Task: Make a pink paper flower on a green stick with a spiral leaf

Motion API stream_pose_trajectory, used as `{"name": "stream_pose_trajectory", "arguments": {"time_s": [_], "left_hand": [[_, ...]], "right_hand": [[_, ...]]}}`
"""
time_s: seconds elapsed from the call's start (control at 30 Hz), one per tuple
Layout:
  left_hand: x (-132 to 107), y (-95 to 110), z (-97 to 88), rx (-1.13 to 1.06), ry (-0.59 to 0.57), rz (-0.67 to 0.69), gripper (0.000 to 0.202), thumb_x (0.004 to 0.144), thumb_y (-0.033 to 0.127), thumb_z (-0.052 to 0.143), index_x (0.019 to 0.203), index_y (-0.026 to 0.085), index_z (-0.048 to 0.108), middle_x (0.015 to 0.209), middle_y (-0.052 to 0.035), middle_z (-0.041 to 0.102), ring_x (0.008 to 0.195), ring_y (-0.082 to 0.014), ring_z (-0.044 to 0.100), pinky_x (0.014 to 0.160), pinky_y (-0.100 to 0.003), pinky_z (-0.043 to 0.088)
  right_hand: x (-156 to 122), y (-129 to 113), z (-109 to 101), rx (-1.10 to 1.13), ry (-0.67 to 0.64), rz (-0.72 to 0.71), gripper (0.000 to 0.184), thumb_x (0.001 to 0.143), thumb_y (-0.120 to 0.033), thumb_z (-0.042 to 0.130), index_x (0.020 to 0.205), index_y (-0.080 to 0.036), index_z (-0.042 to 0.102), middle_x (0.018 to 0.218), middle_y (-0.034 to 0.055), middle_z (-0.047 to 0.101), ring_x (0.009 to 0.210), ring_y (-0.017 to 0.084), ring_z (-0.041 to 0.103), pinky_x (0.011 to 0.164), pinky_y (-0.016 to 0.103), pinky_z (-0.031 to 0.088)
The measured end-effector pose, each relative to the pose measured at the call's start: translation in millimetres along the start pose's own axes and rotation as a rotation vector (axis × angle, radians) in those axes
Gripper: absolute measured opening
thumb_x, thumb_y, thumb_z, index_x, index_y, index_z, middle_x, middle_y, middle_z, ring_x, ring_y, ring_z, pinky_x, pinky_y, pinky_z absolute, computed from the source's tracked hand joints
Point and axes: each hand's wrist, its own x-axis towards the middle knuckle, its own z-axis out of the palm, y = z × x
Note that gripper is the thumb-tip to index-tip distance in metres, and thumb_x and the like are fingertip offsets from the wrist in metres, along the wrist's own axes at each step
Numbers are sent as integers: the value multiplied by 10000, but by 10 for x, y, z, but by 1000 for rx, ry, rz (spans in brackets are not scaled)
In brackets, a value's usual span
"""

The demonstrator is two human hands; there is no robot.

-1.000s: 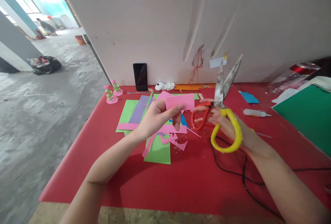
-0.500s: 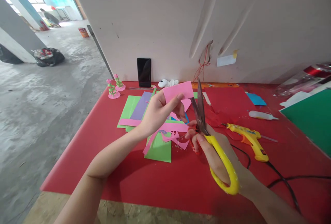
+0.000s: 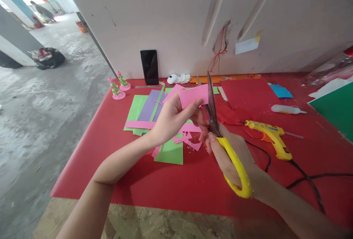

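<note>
My left hand pinches a pink paper piece and holds it above the red table. My right hand grips large scissors with a yellow handle loop; their blades point up and meet the paper's right edge. Below the hands lies a pile of coloured paper sheets, green, purple and pink, with small pink offcuts beside it.
A yellow glue gun with a black cord lies to the right, near a white glue bottle and a blue paper. A black phone leans on the white wall. Two small paper trees stand far left. Green board at right.
The scissors swung from raised and open at the right down to the pink paper's right edge. The blades are now nearly closed against the paper. The view tilted downward.
</note>
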Motion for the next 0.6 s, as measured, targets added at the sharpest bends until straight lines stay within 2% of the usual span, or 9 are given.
{"name": "stream_pose_trajectory", "arguments": {"time_s": [0.17,0.33,0.43,0.53,0.6], "left_hand": [[6,0,5,-4,15,31,354,889,461,555,687,173,520,516,28,646,485,-108,663,514,-205,583],[24,-31,7,-16,13,63,334,889,440,562,680,185,506,516,40,641,486,-109,667,543,-223,609],[30,-34,6,-33,23,72,313,879,431,579,698,190,498,511,47,637,483,-110,669,511,-207,591],[29,-12,-1,-71,54,75,265,872,394,599,740,193,486,497,65,629,462,-99,663,476,-177,562],[26,11,-12,-77,71,67,248,862,369,618,746,190,491,496,71,626,459,-96,663,476,-170,560]], "right_hand": [[-8,71,50,-9,45,20,238,913,-426,377,805,-226,449,500,-27,516,356,131,456,421,263,345],[-15,88,82,33,62,29,246,913,-429,395,825,-218,485,478,-39,473,357,127,439,421,264,331],[-19,97,94,95,63,57,262,926,-449,401,841,-219,494,485,-46,475,332,110,423,388,258,333],[4,117,86,242,39,89,282,934,-487,396,852,-228,474,539,-33,534,378,110,498,402,246,416],[32,122,65,354,-5,96,261,938,-477,384,918,-229,464,607,-13,600,474,127,591,479,252,509]]}}
